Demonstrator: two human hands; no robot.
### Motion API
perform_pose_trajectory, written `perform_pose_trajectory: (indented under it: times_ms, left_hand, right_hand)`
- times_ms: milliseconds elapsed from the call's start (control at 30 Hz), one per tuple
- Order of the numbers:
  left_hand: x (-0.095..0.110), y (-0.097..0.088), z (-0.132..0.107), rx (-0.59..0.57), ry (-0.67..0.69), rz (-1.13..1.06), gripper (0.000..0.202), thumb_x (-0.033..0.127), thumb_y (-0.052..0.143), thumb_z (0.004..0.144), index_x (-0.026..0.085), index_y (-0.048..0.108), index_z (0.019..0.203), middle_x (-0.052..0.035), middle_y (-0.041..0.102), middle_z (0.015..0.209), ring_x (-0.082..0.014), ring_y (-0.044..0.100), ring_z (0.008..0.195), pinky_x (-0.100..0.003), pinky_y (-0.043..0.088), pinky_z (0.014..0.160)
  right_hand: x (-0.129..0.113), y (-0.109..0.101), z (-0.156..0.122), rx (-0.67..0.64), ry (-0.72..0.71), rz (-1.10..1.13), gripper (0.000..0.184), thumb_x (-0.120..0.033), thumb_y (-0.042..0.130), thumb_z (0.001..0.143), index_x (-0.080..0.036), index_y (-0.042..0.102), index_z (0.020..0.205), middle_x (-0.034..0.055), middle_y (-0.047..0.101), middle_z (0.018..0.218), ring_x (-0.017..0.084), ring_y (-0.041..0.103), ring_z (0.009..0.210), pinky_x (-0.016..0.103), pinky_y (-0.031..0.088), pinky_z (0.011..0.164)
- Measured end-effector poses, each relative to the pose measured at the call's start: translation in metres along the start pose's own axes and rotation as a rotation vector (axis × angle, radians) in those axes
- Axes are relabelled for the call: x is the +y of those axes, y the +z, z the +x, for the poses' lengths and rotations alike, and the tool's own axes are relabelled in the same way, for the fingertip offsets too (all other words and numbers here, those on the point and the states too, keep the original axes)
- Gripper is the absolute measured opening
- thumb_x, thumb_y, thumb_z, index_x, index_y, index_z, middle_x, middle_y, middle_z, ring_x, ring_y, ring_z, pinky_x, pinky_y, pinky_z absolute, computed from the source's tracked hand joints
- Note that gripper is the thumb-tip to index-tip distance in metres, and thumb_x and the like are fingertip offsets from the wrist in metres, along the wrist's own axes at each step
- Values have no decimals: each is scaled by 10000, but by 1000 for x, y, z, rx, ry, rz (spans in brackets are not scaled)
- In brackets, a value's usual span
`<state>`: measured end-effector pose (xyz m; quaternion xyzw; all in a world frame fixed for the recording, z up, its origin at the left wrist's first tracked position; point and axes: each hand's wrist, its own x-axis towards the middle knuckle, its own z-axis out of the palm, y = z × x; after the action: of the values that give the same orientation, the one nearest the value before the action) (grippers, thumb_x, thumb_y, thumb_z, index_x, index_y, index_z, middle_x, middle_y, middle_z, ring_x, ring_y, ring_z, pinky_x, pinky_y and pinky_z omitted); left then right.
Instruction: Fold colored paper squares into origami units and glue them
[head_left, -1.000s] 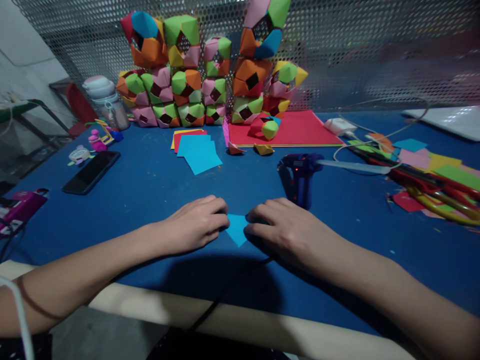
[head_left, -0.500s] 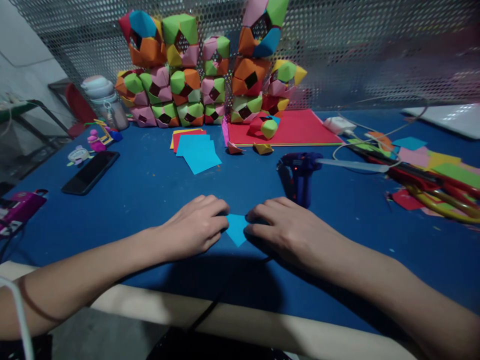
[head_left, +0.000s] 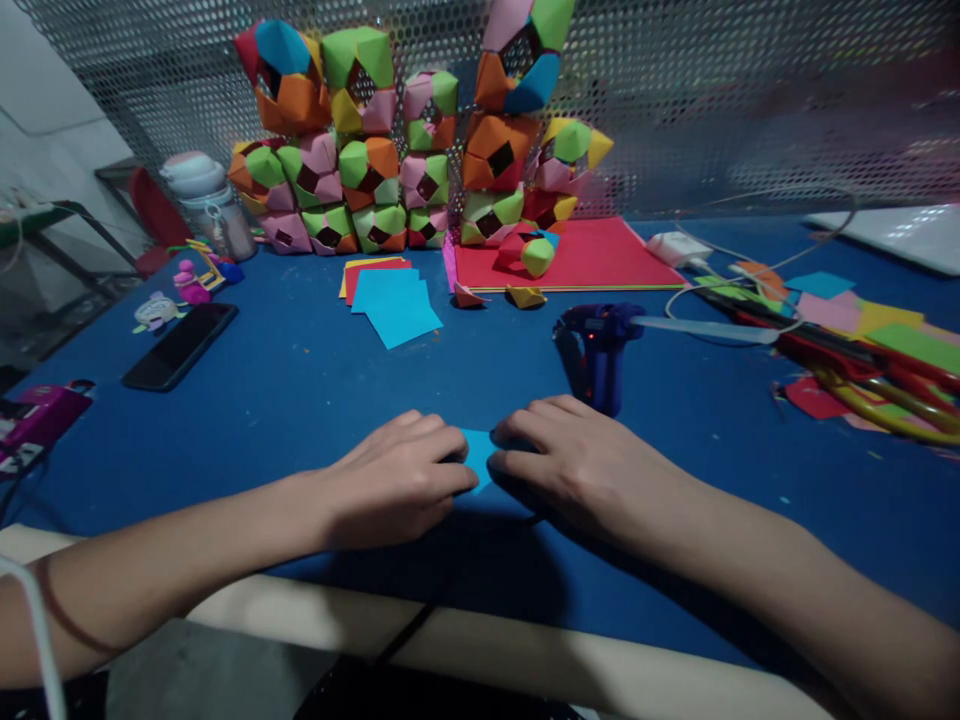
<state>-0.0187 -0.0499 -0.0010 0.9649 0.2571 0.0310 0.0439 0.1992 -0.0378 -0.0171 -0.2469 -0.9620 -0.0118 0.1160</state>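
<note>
A small folded piece of blue paper (head_left: 478, 460) lies on the blue tabletop between my two hands, its lower end coming to a point. My left hand (head_left: 409, 475) is closed over the paper's left side, with thumb and fingertips pressing near its lower edge. On the opposite side, my right hand (head_left: 562, 450) pinches the right edge with curled fingers. Both hands hide the paper's outer parts. Just beyond my right hand stands a dark blue glue gun (head_left: 602, 350) with a small red light and a glue stick in its back.
Folded-paper cubes (head_left: 367, 170) are stacked against a perforated metal panel. In front lie loose blue sheets (head_left: 401, 310) and large red sheets (head_left: 592, 255). A phone (head_left: 182, 345) and a purple object (head_left: 45, 425) are left; scissors (head_left: 885, 385) and paper scraps (head_left: 832, 312) are right.
My left hand has shifted down and to the right, and its fingers now cover more of the blue paper's left side. My right hand stays in place.
</note>
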Motion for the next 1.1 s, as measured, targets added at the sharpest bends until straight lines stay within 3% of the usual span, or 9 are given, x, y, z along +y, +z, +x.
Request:
perform_pose_trajectory:
  times_ms: [300,533,800,967,1100]
  left_hand:
    - [1,3,0,0,3,72,240,144,406,831,209,598,961,-67,550,900,-191,447,804,-317,343,674]
    - [25,8,-4,11,-86,176,209,123,387,841,141,577,927,-68,533,813,-198,457,761,-346,388,704]
    - [37,10,-4,11,-89,277,210,122,389,828,96,575,921,-105,563,831,-213,496,776,-384,440,750]
    - [31,15,-5,61,-70,241,225,101,393,814,106,572,950,-77,554,809,-187,493,776,-454,343,964]
    - [27,15,-5,65,-77,157,198,81,400,806,138,570,891,-54,523,789,-162,479,736,-418,358,965]
  right_hand:
    - [-1,-2,0,-6,17,6,285,-168,372,903,-185,654,870,86,566,841,186,447,741,329,305,681]
    - [-4,-9,1,-44,63,69,265,-141,387,881,-164,651,887,82,592,831,189,473,746,324,321,682]
    - [-8,11,13,29,68,-45,361,-126,385,881,-137,489,1227,97,552,1220,209,478,829,336,340,677]
    - [-2,6,10,-9,18,-99,248,-169,489,853,-164,607,1071,61,641,1120,193,516,762,340,335,673]
    - [6,-7,-8,-34,54,-141,192,-117,546,780,-198,664,908,35,705,953,181,556,710,348,335,704]
